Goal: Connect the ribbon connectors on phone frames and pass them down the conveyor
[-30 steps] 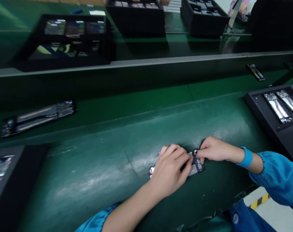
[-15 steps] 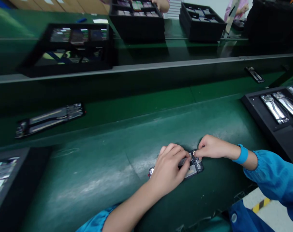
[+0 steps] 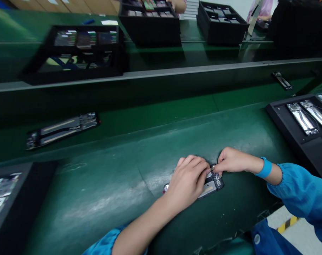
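Observation:
An opened phone body [image 3: 209, 188] with bare circuitry lies on the green mat [image 3: 110, 177], its screenless side up. My left hand [image 3: 187, 179] lies over its middle, with fingers bent and thumb and fingertips drawn together near the circuit board end. What those fingertips hold, if anything, is hidden. At the right end of the phone body my right hand [image 3: 226, 162] is closed in a pinch at the board's upper edge. Anything between its fingertips is too small to name.
Another phone body [image 3: 62, 130] lies on the belt at left, a smaller one [image 3: 282, 81] at far right. Black trays flank the mat at right [image 3: 291, 131] and left [image 3: 30, 198]. Filled trays [image 3: 153, 30] stand on the shelf beyond, near a person's hand [image 3: 179, 6].
My left thumb and fingers have drawn closer together, showing more of the phone body. The phone bodies on the belt have shifted right. My right hand has hardly moved.

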Tool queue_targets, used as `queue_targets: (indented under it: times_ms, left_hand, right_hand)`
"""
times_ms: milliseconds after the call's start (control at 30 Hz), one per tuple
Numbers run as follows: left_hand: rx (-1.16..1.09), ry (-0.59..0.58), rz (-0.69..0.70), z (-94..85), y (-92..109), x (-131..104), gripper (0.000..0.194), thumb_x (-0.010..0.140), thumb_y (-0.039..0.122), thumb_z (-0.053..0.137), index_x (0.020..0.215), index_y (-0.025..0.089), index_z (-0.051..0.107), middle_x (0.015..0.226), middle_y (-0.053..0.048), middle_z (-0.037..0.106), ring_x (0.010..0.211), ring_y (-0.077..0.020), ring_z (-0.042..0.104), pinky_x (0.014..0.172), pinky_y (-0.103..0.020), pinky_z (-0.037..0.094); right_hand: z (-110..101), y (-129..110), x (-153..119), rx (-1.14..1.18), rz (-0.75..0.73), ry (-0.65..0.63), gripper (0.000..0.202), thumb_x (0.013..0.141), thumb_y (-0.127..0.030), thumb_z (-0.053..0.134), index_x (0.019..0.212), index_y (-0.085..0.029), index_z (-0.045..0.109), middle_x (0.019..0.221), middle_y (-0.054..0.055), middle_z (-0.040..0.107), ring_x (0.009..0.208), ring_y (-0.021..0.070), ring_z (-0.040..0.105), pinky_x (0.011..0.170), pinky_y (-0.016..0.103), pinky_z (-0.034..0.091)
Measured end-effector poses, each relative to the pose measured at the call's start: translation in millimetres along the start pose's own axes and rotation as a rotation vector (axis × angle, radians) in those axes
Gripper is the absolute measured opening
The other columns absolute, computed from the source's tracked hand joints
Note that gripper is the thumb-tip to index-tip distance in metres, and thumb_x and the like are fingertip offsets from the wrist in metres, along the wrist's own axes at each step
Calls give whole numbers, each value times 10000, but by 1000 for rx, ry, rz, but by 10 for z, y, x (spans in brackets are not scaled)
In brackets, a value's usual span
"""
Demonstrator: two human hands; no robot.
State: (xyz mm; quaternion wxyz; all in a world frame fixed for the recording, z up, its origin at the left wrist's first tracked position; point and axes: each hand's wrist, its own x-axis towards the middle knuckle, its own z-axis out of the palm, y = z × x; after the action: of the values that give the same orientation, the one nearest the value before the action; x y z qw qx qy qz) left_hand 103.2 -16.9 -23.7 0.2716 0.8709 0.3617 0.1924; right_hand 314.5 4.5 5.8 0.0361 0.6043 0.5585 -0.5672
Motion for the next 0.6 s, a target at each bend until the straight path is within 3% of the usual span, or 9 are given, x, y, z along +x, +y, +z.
queue_targets:
  times_ms: [267, 433, 500, 600]
  left_hand:
    - [78, 42, 23, 117, -19, 17, 217, 1028, 196, 429, 905, 189, 609, 859, -37, 662, 855, -211, 545, 748, -363, 342]
    - [163, 88, -4, 167, 24, 64, 178, 986, 177, 471, 871, 182, 606, 799, -34, 639, 775, -210, 532, 717, -372, 333]
    - [165, 113, -28, 147, 41, 58, 148, 991, 200, 493, 952, 178, 634, 860, -45, 674, 815, -219, 558, 741, -380, 354]
    - [169, 120, 10, 66, 55, -43, 207, 1007, 234, 507, 1144, 199, 659, 1070, -74, 703, 984, -243, 591, 828, -397, 388]
  right_hand:
    - [46, -37, -35, -67, 0, 45, 214, 772, -252, 659, 588, -160, 715, 420, -48, 385, 480, 106, 332, 477, 296, 185]
    - [157, -25, -97, -283, -106, 221, 414, 814, -310, 660, 447, -183, 516, 431, -38, 325, 493, 114, 283, 519, 318, 184]
    - [148, 40, -149, -204, -184, 199, 359, 860, -282, 630, 522, -174, 573, 481, -35, 384, 517, 115, 326, 529, 301, 221]
    - [93, 185, -268, 58, -378, 188, 338, 999, -315, 507, 789, -162, 723, 697, 13, 583, 662, 142, 520, 616, 268, 375]
